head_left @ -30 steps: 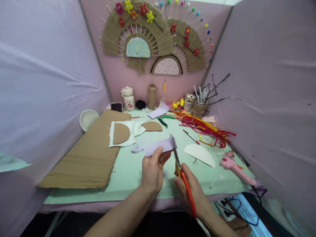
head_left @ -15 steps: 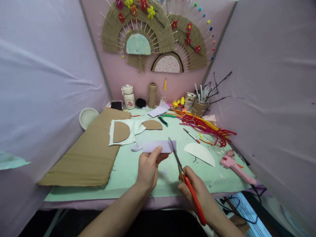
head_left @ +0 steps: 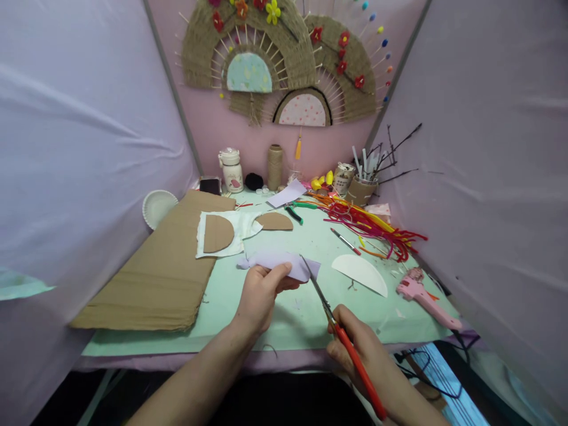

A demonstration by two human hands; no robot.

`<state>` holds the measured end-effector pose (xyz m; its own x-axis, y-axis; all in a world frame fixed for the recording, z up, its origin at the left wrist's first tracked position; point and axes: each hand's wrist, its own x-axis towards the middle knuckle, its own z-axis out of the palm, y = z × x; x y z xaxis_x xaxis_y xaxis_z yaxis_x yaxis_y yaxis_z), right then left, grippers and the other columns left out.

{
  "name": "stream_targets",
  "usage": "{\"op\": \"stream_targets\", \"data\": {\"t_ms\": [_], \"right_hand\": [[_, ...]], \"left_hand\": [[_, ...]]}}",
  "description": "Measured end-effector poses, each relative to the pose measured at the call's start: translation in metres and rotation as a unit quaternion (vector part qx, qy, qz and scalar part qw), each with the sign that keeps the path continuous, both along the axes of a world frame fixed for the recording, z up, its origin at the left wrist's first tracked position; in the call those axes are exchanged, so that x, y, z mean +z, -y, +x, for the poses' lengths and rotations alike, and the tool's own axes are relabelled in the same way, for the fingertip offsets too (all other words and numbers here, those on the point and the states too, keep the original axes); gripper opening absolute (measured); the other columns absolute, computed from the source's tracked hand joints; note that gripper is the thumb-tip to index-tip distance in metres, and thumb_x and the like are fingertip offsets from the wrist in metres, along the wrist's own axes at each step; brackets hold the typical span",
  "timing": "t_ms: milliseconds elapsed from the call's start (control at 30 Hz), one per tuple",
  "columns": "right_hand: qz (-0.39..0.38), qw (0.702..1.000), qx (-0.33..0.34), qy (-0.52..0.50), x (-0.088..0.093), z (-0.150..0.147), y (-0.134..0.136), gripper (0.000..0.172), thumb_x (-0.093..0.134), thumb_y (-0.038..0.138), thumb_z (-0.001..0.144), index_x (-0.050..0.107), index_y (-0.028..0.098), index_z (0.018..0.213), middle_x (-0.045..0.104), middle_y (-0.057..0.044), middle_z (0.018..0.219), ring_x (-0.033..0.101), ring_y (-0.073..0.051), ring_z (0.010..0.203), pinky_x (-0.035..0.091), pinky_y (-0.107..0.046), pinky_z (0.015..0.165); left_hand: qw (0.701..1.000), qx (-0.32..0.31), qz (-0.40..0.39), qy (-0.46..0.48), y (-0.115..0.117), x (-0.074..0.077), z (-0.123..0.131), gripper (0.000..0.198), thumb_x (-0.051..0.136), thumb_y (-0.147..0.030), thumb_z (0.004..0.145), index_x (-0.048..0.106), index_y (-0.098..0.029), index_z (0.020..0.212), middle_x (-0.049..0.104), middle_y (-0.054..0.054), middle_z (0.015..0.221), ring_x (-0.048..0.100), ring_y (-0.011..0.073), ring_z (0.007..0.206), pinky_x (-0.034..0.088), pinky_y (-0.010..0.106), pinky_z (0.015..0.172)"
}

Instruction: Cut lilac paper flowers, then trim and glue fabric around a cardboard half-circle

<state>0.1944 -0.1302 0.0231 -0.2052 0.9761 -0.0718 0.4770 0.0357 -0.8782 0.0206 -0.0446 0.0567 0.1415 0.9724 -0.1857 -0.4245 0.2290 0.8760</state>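
My left hand pinches a strip of lilac paper between thumb and fingers, just above the table. Red-handled scissors are gripped in my right hand, their blades pointing up and left across the paper's right end. Curled lilac scraps show at the strip's left end. Right of the blades lies a white half-circle. Beyond my left hand, a cardboard half-circle rests on pale cloth, with a second cardboard half-circle beside it.
A large cardboard sheet covers the table's left side. On the right are a pink glue gun, a pen and red and yellow pipe cleaners. Green-handled pliers, a twine spool and a white bottle stand or lie farther back.
The lilac paper's right end has tilted downward. My right hand and the scissors have shifted slightly right and down, and the left hand a little left. The camera view has moved slightly.
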Motion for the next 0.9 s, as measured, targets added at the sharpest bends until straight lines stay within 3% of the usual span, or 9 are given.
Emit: {"op": "stream_targets", "data": {"t_ms": [233,433,900], "right_hand": [[0.003,1.000,-0.010,-0.024,-0.008,-0.005,-0.001,0.033,0.047,0.051,0.084,0.031,0.023,0.074,0.033,0.006,0.066,0.031,-0.013,0.059,0.029,-0.025,0.054],[0.006,0.999,-0.017,-0.030,-0.014,-0.008,-0.003,0.035,0.049,0.052,0.084,0.031,0.023,0.076,0.034,0.006,0.066,0.031,-0.013,0.060,0.029,-0.025,0.054],[0.003,0.999,-0.005,-0.033,-0.010,-0.003,0.001,0.033,0.052,0.046,0.083,0.031,0.023,0.074,0.032,0.007,0.065,0.029,-0.011,0.059,0.028,-0.024,0.052]], "left_hand": [[0.999,-0.039,0.007,-0.015,0.004,-0.002,0.005,0.022,0.069,-0.035,0.074,0.070,-0.013,0.070,0.072,0.007,0.067,0.068,0.0174,0.068,0.051,0.028,0.070],[0.999,0.007,0.022,-0.036,0.009,-0.013,0.016,0.021,0.074,-0.033,0.069,0.070,-0.012,0.069,0.069,0.004,0.066,0.064,0.0141,0.065,0.052,0.029,0.074],[0.990,-0.043,0.057,-0.120,0.006,-0.007,0.001,0.022,0.072,-0.035,0.071,0.072,-0.013,0.070,0.071,0.007,0.067,0.066,0.0184,0.070,0.051,0.030,0.074]]}}
